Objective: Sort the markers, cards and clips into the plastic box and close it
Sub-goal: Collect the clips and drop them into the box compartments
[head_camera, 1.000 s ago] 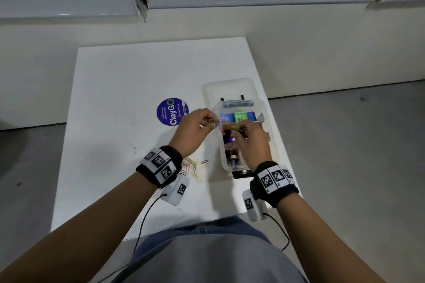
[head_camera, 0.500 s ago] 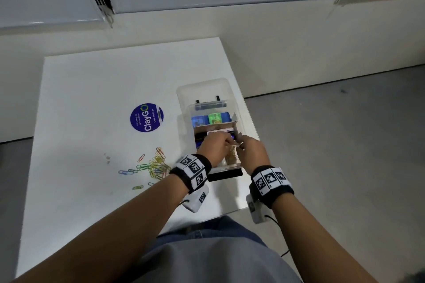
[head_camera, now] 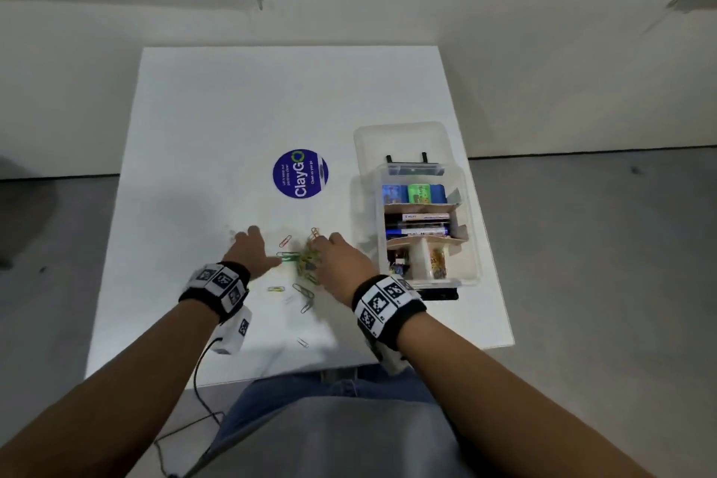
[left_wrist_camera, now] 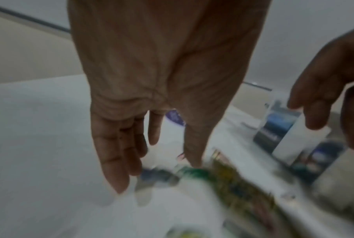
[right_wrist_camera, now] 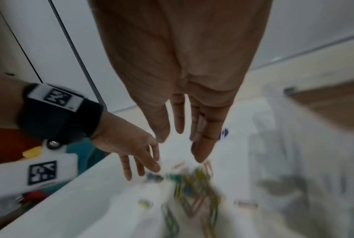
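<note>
Left hand: the left hand (head_camera: 252, 250) is spread with straight fingers (left_wrist_camera: 115, 154), palm down, holding nothing, just left of the paper clips (head_camera: 306, 262).
Right hand: the right hand (head_camera: 343, 264) has fingers (right_wrist_camera: 202, 138) extended over the pile's right side, holding nothing; whether it touches the clips cannot be told.
Clips: loose on the white table (head_camera: 232, 109), between the hands.
Plastic box: the plastic box (head_camera: 471, 244) is open, right of the pile, with cards (head_camera: 411, 193) and markers (head_camera: 419, 225) inside.

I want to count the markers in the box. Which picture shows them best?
The head view: the markers lie sharp and stacked in the middle compartment of the plastic box. The left wrist view shows the box only as a blur at the right, markers unclear. In the right wrist view the box is a smeared outline.
</note>
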A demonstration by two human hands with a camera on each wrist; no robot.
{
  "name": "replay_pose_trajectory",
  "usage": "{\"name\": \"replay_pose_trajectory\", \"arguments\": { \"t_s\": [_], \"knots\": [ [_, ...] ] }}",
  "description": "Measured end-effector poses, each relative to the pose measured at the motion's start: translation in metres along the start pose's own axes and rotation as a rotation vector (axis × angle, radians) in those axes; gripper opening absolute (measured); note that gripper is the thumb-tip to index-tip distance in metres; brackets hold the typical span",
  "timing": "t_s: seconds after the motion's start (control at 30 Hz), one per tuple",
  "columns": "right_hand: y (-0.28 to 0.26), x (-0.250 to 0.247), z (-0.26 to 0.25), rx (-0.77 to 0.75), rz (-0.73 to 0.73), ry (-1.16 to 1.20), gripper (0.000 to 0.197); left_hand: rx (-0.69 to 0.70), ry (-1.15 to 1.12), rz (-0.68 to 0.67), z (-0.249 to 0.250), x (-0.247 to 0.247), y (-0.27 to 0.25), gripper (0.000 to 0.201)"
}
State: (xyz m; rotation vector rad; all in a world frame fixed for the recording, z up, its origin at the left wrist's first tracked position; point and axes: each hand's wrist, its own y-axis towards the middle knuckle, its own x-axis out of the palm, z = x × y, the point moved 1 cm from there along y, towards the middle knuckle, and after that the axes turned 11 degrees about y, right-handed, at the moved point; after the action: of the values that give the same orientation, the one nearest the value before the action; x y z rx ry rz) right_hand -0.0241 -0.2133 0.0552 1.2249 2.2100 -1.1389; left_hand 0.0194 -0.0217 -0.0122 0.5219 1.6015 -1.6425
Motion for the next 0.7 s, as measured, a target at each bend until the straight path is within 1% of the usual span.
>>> {"name": "replay_pose_trajectory", "arguments": {
  "t_s": [0.03, 0.1, 0.13, 0.17, 0.23, 0.3, 0.37, 0.43, 0.5, 0.6, 0.63, 0.7],
  "knots": [
    [0.007, 0.013, 0.004, 0.075, -0.036, -0.030, 0.042, 0.020, 0.006, -0.039, -0.016, 0.009, -0.004, 0.080],
    [0.014, 0.032, 0.025, 0.228, -0.040, -0.083, 0.050, 0.136, 0.017, -0.033, -0.033, 0.025, -0.013, 0.103],
    [0.017, 0.040, 0.035, 0.278, -0.020, -0.101, 0.054, 0.196, 0.019, -0.013, -0.042, 0.030, -0.014, 0.108],
    [0.020, 0.046, 0.042, 0.306, 0.006, -0.108, 0.057, 0.248, 0.017, 0.011, -0.048, 0.034, -0.015, 0.110],
    [0.026, 0.054, 0.049, 0.312, 0.006, -0.084, 0.064, 0.329, -0.007, 0.051, -0.057, 0.038, -0.011, 0.101],
    [0.036, 0.058, 0.047, 0.282, -0.031, -0.019, 0.066, 0.402, -0.017, 0.088, -0.057, 0.036, -0.007, 0.084],
    [0.049, 0.060, 0.039, 0.245, -0.019, 0.022, 0.063, 0.438, -0.017, 0.104, -0.048, 0.030, -0.002, 0.068],
    [0.061, 0.064, 0.032, 0.247, 0.001, 0.044, 0.064, 0.454, -0.017, 0.106, -0.033, 0.027, 0.002, 0.059],
    [0.067, 0.067, 0.024, 0.265, 0.013, 0.055, 0.070, 0.466, -0.028, 0.075, -0.023, 0.027, 0.004, 0.061],
    [0.071, 0.070, 0.016, 0.267, 0.037, 0.005, 0.078, 0.497, 0.010, 0.054, -0.018, 0.030, 0.007, 0.080],
    [0.070, 0.072, 0.015, 0.267, 0.030, -0.007, 0.076, 0.499, 0.039, 0.067, -0.017, 0.032, 0.007, 0.080],
    [0.070, 0.074, 0.015, 0.263, -0.004, -0.014, 0.065, 0.486, 0.056, 0.092, -0.014, 0.034, 0.008, 0.067]
  ]
}}
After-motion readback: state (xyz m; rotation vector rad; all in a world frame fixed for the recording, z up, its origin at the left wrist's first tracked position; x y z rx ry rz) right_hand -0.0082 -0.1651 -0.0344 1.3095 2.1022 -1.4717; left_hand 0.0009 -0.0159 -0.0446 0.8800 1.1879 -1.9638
